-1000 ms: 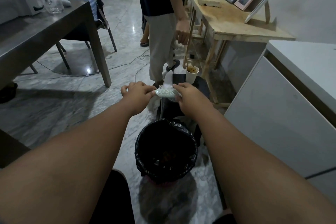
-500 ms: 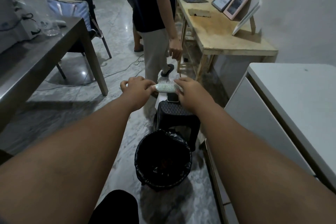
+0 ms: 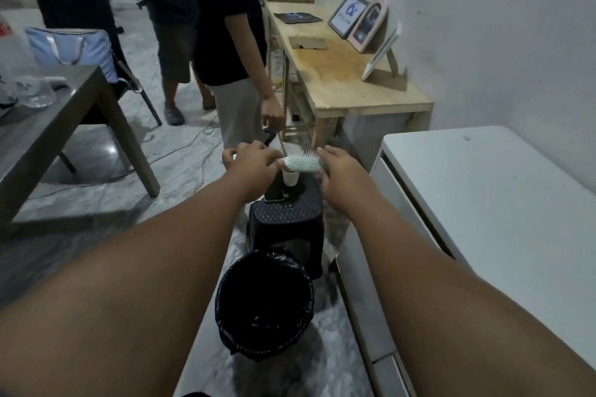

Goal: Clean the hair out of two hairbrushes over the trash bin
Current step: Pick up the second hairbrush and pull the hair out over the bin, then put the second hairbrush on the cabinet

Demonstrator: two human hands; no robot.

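Observation:
A white hairbrush (image 3: 303, 163) with pale bristles pointing up is held out at arm's length between both hands. My left hand (image 3: 253, 163) grips its handle end. My right hand (image 3: 342, 171) sits at the brush head's right end, fingertips touching the bristles. The brush hangs above a black stool, beyond the trash bin (image 3: 264, 303), which is lined with a black bag and stands on the floor below my forearms. Only one hairbrush is visible.
The black plastic stool (image 3: 287, 219) carries a white cup (image 3: 290, 178) and a dark phone (image 3: 274, 195). A white cabinet (image 3: 483, 219) stands at right, a wooden desk (image 3: 348, 80) beyond, a grey table (image 3: 64, 126) at left. Two persons (image 3: 232, 42) stand ahead; cables cross the floor.
The view has tilted up, so the bin and stool sit lower in frame. My hands keep hold of the brush; my right hand has slid slightly off to the brush's right end.

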